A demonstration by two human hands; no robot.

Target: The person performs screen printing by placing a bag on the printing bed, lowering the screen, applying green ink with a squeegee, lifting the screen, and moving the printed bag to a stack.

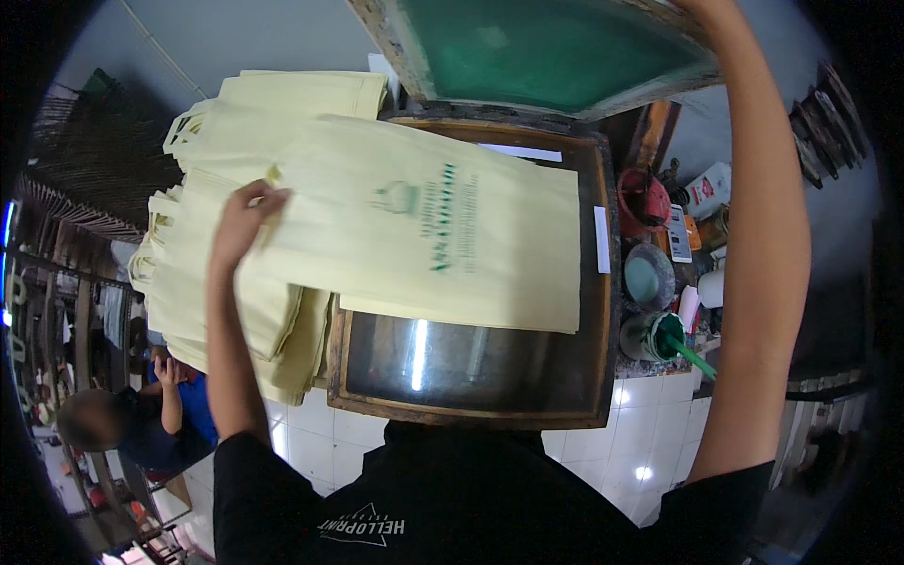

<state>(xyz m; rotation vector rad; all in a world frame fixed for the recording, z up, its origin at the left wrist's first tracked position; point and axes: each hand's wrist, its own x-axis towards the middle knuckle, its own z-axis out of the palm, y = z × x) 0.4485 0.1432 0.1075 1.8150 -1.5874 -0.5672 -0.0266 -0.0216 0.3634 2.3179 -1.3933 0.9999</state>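
A pale yellow cloth bag (330, 226) with a green print lies partly over a wooden-framed glass board (443, 377). My left hand (247, 212) is closed on the bag's left end, by its handle, and looks slightly blurred. At the back, a screen printing frame (556, 56) with green mesh is tilted up off the board. My right hand (702, 8) grips the frame's upper right corner at the top edge of the view; its fingers are mostly cut off. White strips (603, 240) are stuck along the board's right and far sides.
Stacks of similar bags (221, 311) stand left of the board. On the right are a red tub (643, 200), a bowl (650, 278), an open paint can (645, 339) with a green stick, and a phone (678, 234). Another person (141, 414) sits at lower left.
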